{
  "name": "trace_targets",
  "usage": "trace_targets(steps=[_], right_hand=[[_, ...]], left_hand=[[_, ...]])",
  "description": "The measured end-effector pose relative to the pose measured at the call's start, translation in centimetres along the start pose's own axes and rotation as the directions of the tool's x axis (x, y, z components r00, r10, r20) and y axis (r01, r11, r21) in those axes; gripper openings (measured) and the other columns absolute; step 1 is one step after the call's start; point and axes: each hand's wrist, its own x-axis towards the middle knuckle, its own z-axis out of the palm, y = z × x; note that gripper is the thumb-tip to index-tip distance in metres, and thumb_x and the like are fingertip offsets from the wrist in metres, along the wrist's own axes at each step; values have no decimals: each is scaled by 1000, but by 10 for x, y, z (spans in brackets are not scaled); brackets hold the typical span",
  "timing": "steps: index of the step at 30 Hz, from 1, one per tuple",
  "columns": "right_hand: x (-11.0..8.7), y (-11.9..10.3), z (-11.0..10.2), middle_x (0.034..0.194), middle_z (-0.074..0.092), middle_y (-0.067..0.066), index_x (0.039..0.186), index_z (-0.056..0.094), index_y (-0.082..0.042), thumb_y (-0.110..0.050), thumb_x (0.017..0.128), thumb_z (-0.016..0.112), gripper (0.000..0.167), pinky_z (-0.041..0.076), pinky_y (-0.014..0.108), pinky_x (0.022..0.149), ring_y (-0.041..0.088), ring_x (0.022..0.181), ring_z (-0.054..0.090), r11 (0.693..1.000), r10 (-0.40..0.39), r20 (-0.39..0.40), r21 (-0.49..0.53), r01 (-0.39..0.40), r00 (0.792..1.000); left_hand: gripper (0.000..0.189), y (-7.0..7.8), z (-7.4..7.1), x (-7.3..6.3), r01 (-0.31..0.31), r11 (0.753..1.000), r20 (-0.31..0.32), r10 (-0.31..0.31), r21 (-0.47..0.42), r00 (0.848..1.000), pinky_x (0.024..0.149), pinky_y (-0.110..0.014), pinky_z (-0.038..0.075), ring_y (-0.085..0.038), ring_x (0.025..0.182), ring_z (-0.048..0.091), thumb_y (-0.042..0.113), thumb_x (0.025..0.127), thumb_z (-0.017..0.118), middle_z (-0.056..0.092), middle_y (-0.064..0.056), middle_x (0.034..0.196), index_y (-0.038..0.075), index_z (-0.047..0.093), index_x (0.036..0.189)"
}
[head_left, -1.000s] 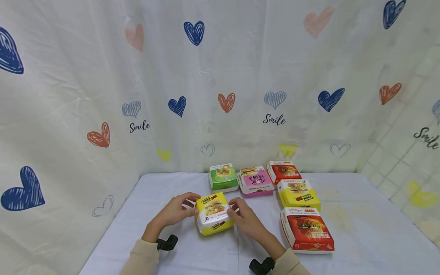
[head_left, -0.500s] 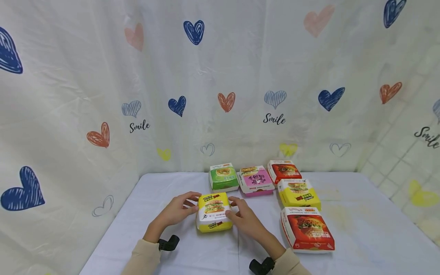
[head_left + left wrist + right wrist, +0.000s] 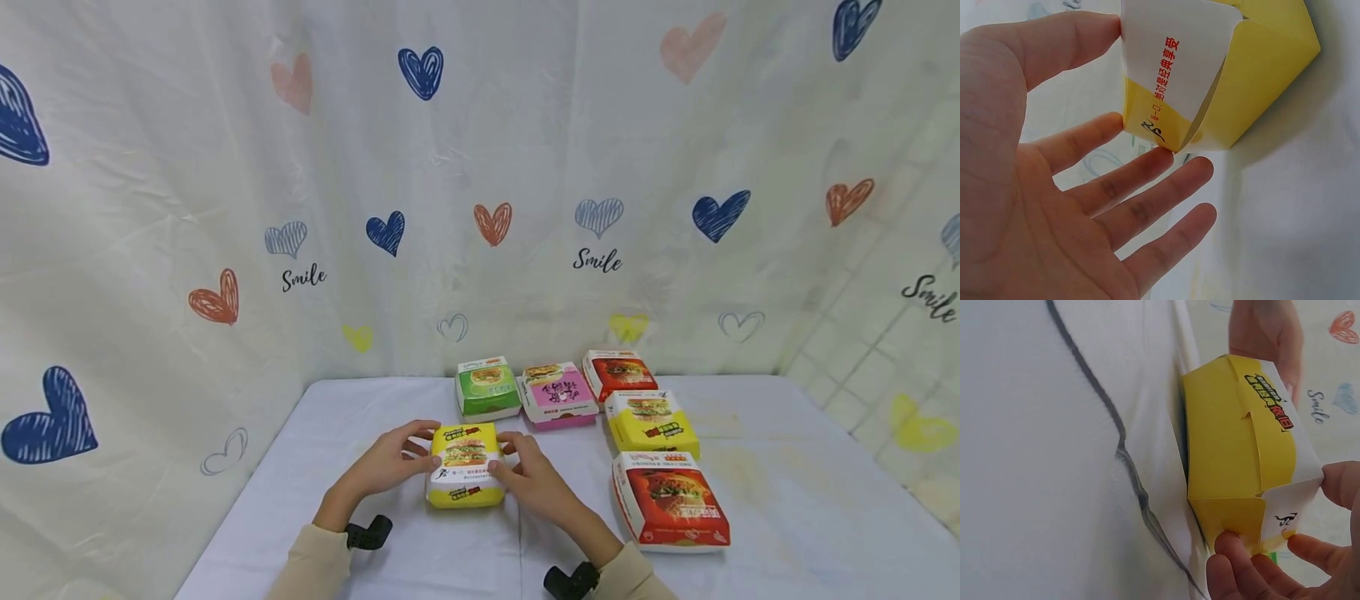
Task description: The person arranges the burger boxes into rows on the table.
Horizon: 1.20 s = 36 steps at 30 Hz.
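A yellow and white burger box (image 3: 465, 473) with a burger picture on its lid sits on the table in front of me, between both hands. My left hand (image 3: 392, 456) holds its left side. In the left wrist view the thumb and two fingertips meet the edges of the box end (image 3: 1179, 75), while the other two fingers extend past it. On the opposite side my right hand (image 3: 531, 473) grips the box, thumb at the lid's edge. The right wrist view shows its fingertips (image 3: 1230, 542) against the end panel.
Behind stand a green burger box (image 3: 489, 390) and a pink one (image 3: 558, 396). To the right, a red box (image 3: 618, 375), another yellow box (image 3: 652, 423) and a larger red box (image 3: 671, 504) form a column. A heart-printed curtain (image 3: 525, 167) hangs behind the table.
The yellow box has turned from a slant to lie nearly square to me, and sits slightly further left. Both hands have stayed on its sides; the other boxes have not moved.
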Motion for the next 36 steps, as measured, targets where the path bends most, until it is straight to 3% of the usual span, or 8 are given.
trace_targets(steps=[16, 23, 30, 36], right_hand=[[0, -1, 0, 127, 52, 15, 144, 46, -9, -41, 99, 65, 58, 51, 32, 73, 21, 93, 53, 1000, -11, -19, -11, 11, 1000], [2, 0, 0, 124, 56, 13, 138, 51, -5, -32, 100, 65, 48, 54, 36, 80, 22, 100, 57, 1000, -28, -145, -11, 26, 989], [3, -9, -1, 119, 61, 9, 129, 56, -8, -23, 100, 65, 34, 54, 34, 89, 21, 103, 59, 998, -58, -289, -8, 58, 956], [8, -24, -10, 121, 61, 9, 127, 55, -8, -23, 100, 65, 32, 53, 38, 94, 23, 106, 59, 996, -67, -351, 31, 83, 934]], left_hand=[[66, 5, 4, -1, 39, 999, -21, -39, -19, 999, 94, -47, 57, -24, 115, 64, 41, 92, 74, 57, -10, 142, 20, 49, 150], [54, 1, 2, 2, 21, 1000, -139, -21, -3, 990, 87, -44, 58, -23, 113, 65, 46, 96, 69, 60, -8, 140, 26, 53, 144], [38, 6, -2, 3, -27, 1000, -288, 21, -16, 957, 92, -42, 57, -17, 108, 65, 32, 99, 68, 66, 0, 127, 27, 60, 136], [35, 18, -6, 6, -68, 998, -338, 68, 12, 939, 96, -42, 56, -16, 108, 66, 29, 99, 68, 68, 0, 124, 23, 62, 133]])
